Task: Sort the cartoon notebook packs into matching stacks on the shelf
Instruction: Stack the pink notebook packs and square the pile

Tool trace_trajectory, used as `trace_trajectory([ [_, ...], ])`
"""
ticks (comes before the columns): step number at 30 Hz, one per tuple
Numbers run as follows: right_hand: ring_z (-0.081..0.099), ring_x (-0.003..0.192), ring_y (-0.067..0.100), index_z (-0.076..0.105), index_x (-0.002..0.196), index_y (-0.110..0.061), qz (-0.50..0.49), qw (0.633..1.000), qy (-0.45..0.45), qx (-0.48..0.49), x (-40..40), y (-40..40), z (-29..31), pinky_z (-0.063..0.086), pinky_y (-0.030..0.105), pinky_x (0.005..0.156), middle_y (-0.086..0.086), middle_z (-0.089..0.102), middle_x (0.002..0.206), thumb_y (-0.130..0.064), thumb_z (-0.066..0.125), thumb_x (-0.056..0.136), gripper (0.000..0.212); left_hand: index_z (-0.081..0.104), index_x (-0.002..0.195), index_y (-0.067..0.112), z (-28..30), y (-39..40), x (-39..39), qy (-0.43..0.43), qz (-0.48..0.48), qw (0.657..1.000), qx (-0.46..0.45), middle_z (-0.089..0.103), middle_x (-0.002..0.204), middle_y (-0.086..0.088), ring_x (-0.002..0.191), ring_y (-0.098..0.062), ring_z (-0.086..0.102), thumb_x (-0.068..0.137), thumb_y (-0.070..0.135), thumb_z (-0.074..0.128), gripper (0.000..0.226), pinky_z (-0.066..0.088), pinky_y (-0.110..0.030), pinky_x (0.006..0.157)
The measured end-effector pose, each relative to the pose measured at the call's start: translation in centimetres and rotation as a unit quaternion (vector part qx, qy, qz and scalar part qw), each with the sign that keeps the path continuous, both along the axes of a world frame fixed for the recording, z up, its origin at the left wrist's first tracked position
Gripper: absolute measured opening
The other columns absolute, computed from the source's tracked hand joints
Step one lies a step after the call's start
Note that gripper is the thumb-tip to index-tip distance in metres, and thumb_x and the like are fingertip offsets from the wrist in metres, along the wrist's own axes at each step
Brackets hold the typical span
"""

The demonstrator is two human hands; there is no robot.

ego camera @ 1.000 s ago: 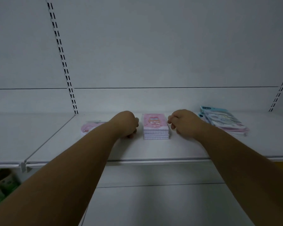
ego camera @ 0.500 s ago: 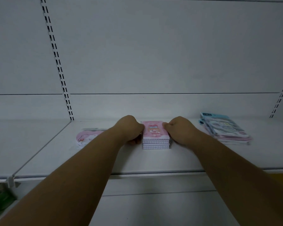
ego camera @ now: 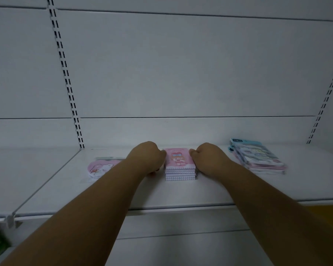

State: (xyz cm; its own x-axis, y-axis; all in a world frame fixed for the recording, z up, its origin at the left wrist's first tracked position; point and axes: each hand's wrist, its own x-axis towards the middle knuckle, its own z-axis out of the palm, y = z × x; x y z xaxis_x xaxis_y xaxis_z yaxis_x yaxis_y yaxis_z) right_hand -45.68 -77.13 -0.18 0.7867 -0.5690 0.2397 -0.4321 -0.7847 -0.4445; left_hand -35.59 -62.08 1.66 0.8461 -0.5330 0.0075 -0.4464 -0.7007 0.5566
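Now the pink stack (ego camera: 180, 166), earlier flanked with gaps, is pressed square between curled left hand (ego camera: 147, 157) and right hand (ego camera: 208, 158), evidently tidied.

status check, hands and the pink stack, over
Left hand and right hand curled, pressed against sides of pink notebook stack. Stack squared, mid shelf. Nothing in the way.

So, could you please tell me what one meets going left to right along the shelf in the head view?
Pink bunny pack → left hand → pink girl notebook stack → right hand → blue-topped stack.
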Motion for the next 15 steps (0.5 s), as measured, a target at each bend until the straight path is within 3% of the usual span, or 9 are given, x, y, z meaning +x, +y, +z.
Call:
trace_trajectory([
  [4,0.044,0.054,0.015,0.046,0.058,-0.015,0.014,0.999,0.018,-0.040,-1.4,0.6,0.5,0.032,0.025,0.051,0.004,0.046,0.059,-0.036,0.038,0.100,0.047,0.064,0.090,0.007,0.2,1.0,-0.9,-0.071,-0.044,0.993,0.078,0.061,0.070,-0.003,0.051,-0.015,0.057,0.099,0.036,0.040,0.039,0.052,-0.026,0.057],
  [6,0.045,0.056,0.015,0.048,0.060,-0.014,0.036,0.998,0.022,-0.053,-2.2,1.0,0.4,0.033,0.027,0.052,0.004,0.047,0.061,-0.035,0.037,0.100,0.046,0.066,0.099,0.007,0.0,1.4,-1.4,-0.082,-0.063,0.992,0.077,0.066,0.083,-0.007,0.054,-0.017,0.058,0.101,0.040,0.039,0.044,0.055,-0.029,0.065],
  [8,0.047,0.062,0.016,0.050,0.066,-0.013,0.053,0.997,0.017,-0.057,-2.9,1.4,0.2,0.035,0.029,0.056,0.004,0.049,0.066,-0.033,0.037,0.100,0.042,0.067,0.094,0.007,-0.4,1.9,-1.9,-0.075,-0.068,0.994,0.051,0.068,0.088,-0.010,0.059,-0.019,0.059,0.100,0.047,0.040,0.048,0.056,-0.032,0.072],
  [11,0.044,0.063,0.015,0.043,0.062,-0.017,0.060,0.996,0.014,-0.062,-3.5,1.8,-0.1,0.033,0.029,0.056,0.003,0.046,0.066,-0.030,0.037,0.100,0.040,0.062,0.086,0.012,-1.0,2.3,-2.0,-0.113,-0.075,0.989,0.052,0.062,0.082,-0.006,0.068,-0.020,0.056,0.097,0.050,0.043,0.044,0.047,-0.030,0.070],
  [15,0.044,0.064,0.016,0.040,0.060,-0.020,0.063,0.996,0.016,-0.063,-3.6,2.0,-0.3,0.033,0.030,0.060,0.000,0.045,0.065,-0.030,0.035,0.101,0.043,0.069,0.100,0.009,-1.3,2.3,-2.1,-0.111,-0.074,0.990,0.040,0.067,0.097,-0.008,0.082,-0.022,0.056,0.098,0.046,0.044,0.045,0.042,-0.029,0.074],
])
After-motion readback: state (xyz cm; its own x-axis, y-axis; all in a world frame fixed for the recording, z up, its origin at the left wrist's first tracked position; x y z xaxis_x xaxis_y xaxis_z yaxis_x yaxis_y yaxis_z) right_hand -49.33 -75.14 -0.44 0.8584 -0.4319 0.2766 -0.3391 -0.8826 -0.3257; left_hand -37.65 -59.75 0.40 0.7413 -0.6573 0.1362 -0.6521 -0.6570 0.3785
